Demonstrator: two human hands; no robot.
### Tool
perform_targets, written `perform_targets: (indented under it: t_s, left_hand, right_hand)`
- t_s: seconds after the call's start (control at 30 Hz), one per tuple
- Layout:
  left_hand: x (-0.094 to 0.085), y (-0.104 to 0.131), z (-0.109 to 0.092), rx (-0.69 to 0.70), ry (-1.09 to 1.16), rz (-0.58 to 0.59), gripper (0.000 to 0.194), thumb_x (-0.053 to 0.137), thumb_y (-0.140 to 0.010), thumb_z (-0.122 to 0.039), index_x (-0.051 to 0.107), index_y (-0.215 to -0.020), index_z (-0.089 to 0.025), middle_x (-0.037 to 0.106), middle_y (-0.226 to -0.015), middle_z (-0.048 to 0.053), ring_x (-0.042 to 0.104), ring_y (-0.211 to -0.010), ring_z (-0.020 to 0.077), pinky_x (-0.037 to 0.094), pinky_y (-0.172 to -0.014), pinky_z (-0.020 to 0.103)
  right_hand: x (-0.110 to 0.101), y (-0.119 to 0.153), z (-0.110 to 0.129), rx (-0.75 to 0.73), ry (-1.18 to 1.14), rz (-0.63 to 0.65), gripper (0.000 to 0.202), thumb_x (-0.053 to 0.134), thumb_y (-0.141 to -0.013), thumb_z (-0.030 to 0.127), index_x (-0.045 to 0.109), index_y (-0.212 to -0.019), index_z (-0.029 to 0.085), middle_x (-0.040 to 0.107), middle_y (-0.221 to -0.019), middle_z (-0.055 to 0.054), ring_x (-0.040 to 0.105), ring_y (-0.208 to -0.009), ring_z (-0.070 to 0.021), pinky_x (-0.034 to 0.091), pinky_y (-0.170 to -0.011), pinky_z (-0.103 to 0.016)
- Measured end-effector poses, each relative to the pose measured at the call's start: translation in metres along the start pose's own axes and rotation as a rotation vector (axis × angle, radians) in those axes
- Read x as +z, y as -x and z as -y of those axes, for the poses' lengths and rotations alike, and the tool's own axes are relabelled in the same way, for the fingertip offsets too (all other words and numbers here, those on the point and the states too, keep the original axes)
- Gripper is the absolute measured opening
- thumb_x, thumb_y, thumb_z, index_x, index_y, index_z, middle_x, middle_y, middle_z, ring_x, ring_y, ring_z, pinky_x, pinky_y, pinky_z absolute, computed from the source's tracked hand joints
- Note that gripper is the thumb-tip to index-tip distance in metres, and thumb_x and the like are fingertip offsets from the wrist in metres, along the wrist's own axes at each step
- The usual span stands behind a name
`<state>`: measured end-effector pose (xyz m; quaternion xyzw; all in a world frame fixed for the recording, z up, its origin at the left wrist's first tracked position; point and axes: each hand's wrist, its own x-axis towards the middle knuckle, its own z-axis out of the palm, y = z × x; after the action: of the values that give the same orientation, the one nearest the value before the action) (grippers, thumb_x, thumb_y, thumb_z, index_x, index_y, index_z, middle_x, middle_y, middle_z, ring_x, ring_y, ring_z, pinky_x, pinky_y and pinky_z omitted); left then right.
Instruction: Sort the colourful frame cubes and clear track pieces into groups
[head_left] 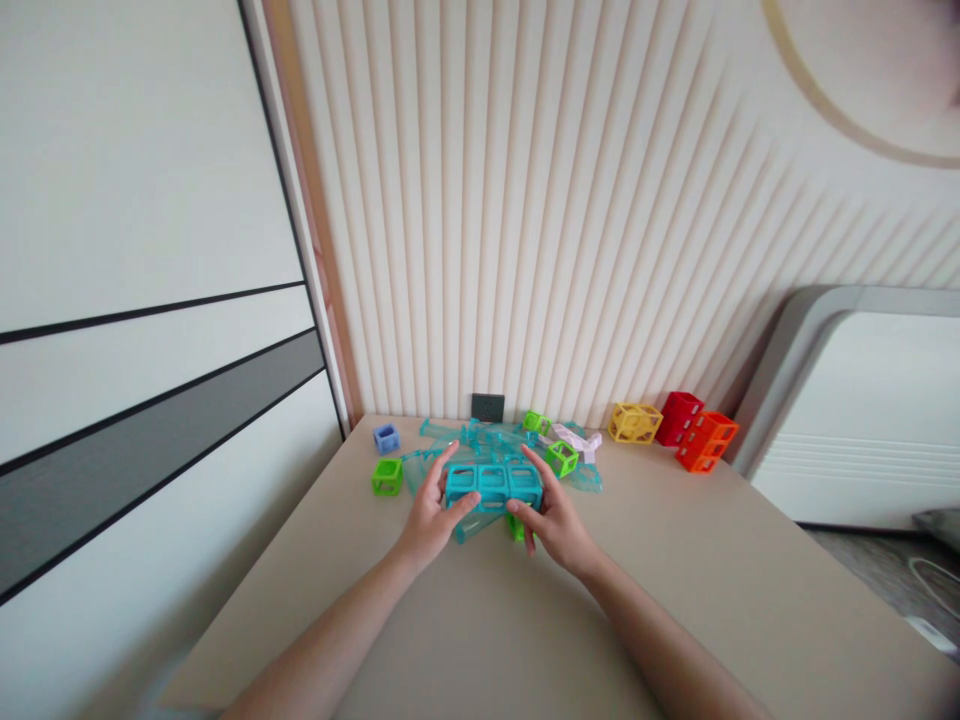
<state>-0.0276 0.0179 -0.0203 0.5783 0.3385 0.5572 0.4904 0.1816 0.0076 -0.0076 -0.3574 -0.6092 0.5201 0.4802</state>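
The bright teal row of three open-framed plastic cells [493, 480] is covering part of the translucent teal plastic pieces [495, 437] behind it and is hiding some fingers of the bare left hand [433, 517] and bare right hand [559, 520]. The right hand is masking part of a lime-green open-framed plastic cube [516, 527]. Both bare forearms [330, 630] are running off the bottom edge. A dark grayish shape [942, 526] at far right is leaving the picture, appearing too blurred to identify.
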Motion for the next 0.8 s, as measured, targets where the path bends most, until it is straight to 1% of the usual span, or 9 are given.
perform_targets:
  t_s: [0.07, 0.17, 0.4, 0.5, 0.57, 0.63, 0.7, 0.77, 0.8]
  left_hand:
    - [0.000, 0.001, 0.003, 0.021, -0.013, 0.018, 0.079, 0.074, -0.081, -0.041, 0.034, -0.147, -0.024, 0.057, -0.140, 0.011, 0.055, -0.128, 0.0280, 0.045, -0.107, 0.042]
    - [0.000, 0.002, 0.004, 0.037, -0.070, 0.004, 0.072, 0.074, -0.081, -0.043, 0.042, -0.143, -0.025, 0.052, -0.146, 0.010, 0.048, -0.135, 0.0287, 0.041, -0.112, 0.042]
    - [0.000, 0.002, -0.003, 0.023, -0.105, -0.010, 0.073, 0.074, -0.079, -0.048, 0.045, -0.141, -0.024, 0.052, -0.146, 0.010, 0.051, -0.132, 0.0305, 0.045, -0.108, 0.043]
    - [-0.002, 0.004, -0.005, 0.024, -0.141, -0.004, 0.073, 0.072, -0.081, -0.047, 0.042, -0.143, -0.025, 0.054, -0.142, 0.011, 0.057, -0.125, 0.0295, 0.048, -0.104, 0.042]
    - [-0.003, 0.005, -0.005, 0.054, -0.213, -0.008, 0.071, 0.071, -0.082, -0.045, 0.041, -0.144, -0.026, 0.055, -0.139, 0.011, 0.059, -0.121, 0.0290, 0.048, -0.102, 0.043]
    - [-0.005, 0.005, -0.005, 0.129, -0.332, -0.035, 0.069, 0.071, -0.082, -0.043, 0.043, -0.143, -0.027, 0.057, -0.137, 0.010, 0.056, -0.125, 0.0294, 0.043, -0.107, 0.045]
    - [-0.005, 0.004, -0.004, 0.219, -0.463, -0.072, 0.066, 0.072, -0.081, -0.039, 0.046, -0.141, -0.028, 0.057, -0.136, 0.010, 0.050, -0.131, 0.0296, 0.031, -0.115, 0.049]
    - [-0.004, 0.002, -0.002, 0.268, -0.548, -0.103, 0.066, 0.073, -0.080, -0.038, 0.046, -0.140, -0.028, 0.057, -0.137, 0.009, 0.047, -0.134, 0.0296, 0.022, -0.118, 0.051]
    - [-0.004, 0.001, 0.000, 0.268, -0.562, -0.118, 0.067, 0.074, -0.080, -0.038, 0.045, -0.140, -0.028, 0.056, -0.138, 0.009, 0.046, -0.134, 0.0298, 0.022, -0.118, 0.051]
  right_hand:
    - [0.001, 0.000, 0.002, 0.008, 0.035, -0.027, 0.086, 0.070, -0.084, 0.048, 0.021, -0.152, 0.029, 0.053, -0.069, 0.008, 0.046, -0.038, -0.0046, 0.045, -0.032, -0.017]
    - [0.002, 0.001, 0.000, 0.010, 0.050, -0.022, 0.090, 0.072, -0.082, 0.049, 0.020, -0.152, 0.027, 0.051, -0.066, 0.009, 0.049, -0.039, -0.0060, 0.046, -0.033, -0.018]
    - [-0.003, 0.001, -0.009, -0.017, 0.047, 0.013, 0.087, 0.071, -0.083, 0.047, 0.022, -0.153, 0.032, 0.051, -0.075, 0.006, 0.047, -0.043, -0.0051, 0.053, -0.038, -0.021]
    - [-0.007, 0.001, -0.008, 0.003, 0.079, 0.040, 0.089, 0.073, -0.083, 0.046, 0.020, -0.154, 0.033, 0.050, -0.072, 0.008, 0.047, -0.041, -0.0049, 0.050, -0.035, -0.019]
    - [-0.009, 0.002, -0.005, 0.015, 0.091, 0.046, 0.088, 0.072, -0.083, 0.048, 0.022, -0.153, 0.032, 0.052, -0.072, 0.008, 0.045, -0.038, -0.0040, 0.044, -0.032, -0.016]
    - [-0.010, 0.001, -0.002, 0.016, 0.083, 0.029, 0.079, 0.068, -0.085, 0.051, 0.028, -0.151, 0.030, 0.056, -0.074, 0.007, 0.041, -0.034, -0.0023, 0.036, -0.028, -0.014]
    - [-0.009, -0.001, -0.001, 0.020, 0.067, -0.004, 0.071, 0.063, -0.088, 0.053, 0.034, -0.147, 0.028, 0.057, -0.072, 0.007, 0.037, -0.030, -0.0012, 0.030, -0.026, -0.014]
    - [-0.007, -0.003, 0.000, 0.026, 0.048, -0.035, 0.071, 0.063, -0.088, 0.052, 0.035, -0.146, 0.026, 0.056, -0.067, 0.008, 0.034, -0.029, -0.0013, 0.027, -0.025, -0.014]
    - [-0.006, -0.004, 0.000, 0.026, 0.037, -0.050, 0.073, 0.065, -0.087, 0.052, 0.033, -0.147, 0.025, 0.055, -0.066, 0.008, 0.034, -0.029, -0.0014, 0.028, -0.025, -0.014]
